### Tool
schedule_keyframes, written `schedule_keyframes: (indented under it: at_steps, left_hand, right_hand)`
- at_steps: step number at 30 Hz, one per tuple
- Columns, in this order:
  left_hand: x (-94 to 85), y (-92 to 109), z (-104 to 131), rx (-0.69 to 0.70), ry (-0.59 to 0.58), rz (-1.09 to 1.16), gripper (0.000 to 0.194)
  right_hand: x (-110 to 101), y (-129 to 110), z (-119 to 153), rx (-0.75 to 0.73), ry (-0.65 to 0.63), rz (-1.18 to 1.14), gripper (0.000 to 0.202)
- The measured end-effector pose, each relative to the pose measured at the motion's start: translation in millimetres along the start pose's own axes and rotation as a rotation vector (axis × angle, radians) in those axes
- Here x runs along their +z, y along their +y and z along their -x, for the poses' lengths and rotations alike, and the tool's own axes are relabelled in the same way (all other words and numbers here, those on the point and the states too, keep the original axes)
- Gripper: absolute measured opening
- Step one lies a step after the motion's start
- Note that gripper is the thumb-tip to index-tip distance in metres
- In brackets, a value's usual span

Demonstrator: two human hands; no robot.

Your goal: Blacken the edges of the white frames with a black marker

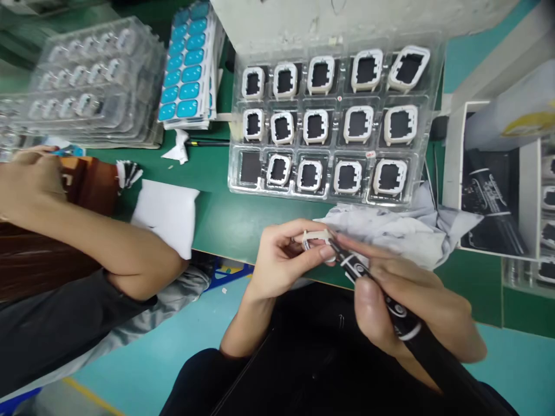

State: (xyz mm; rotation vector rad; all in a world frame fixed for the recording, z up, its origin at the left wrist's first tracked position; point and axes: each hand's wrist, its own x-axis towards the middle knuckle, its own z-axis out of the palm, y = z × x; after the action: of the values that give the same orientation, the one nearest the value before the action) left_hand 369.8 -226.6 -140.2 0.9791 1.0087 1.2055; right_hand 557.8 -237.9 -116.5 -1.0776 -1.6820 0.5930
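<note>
My left hand pinches a small off-white watch case frame between thumb and fingers, above the table's front edge. My right hand is wrapped round a black pen-shaped tool with white rings and markings. The tool slants up to the left, and its thin tip meets the frame or lies very close to it; the exact contact is hidden by my fingers. Beyond my hands lies a clear plastic tray with similar white frames in its pockets. The front left pocket shows only its dark bottom.
A crumpled white cloth lies right of my hands. Stacked clear trays and sheets of blue stickers stand at the back left. A white box is on the right. A co-worker's arm reaches in at left, near a folded white cloth.
</note>
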Motion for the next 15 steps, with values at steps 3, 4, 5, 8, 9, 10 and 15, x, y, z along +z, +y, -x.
schedule_keyframes:
  at_steps: [3,4,5,8,9,10,15]
  left_hand:
    - [-6.2,15.2,0.1,0.096,0.086,-0.141,0.016]
    - [-11.7,22.5,-2.3,0.127,0.141,-0.203,0.018]
    - [-18.9,30.2,-6.5,0.154,0.206,-0.269,0.023]
    - [-47.2,49.4,-29.1,0.232,0.412,-0.48,0.038]
    - [-57.5,53.2,-39.0,0.263,0.464,-0.551,0.042]
    - [-67.5,55.7,-49.2,0.286,0.499,-0.622,0.044]
    - [-98.4,55.4,-84.4,0.341,0.482,-0.912,0.032]
  right_hand:
    - [-5.3,2.7,-1.4,-0.083,0.008,0.036,0.016]
    - [-6.7,3.9,-1.0,-0.08,-0.009,0.041,0.016]
    - [-7.4,5.2,0.0,-0.081,0.003,0.04,0.016]
    - [-5.3,11.0,4.9,-0.139,0.133,0.038,0.029]
    - [-3.5,13.4,6.4,-0.166,0.163,0.039,0.034]
    - [-1.4,15.8,7.5,-0.195,0.158,0.035,0.037]
    - [7.7,18.9,5.4,-0.218,0.159,0.058,0.023]
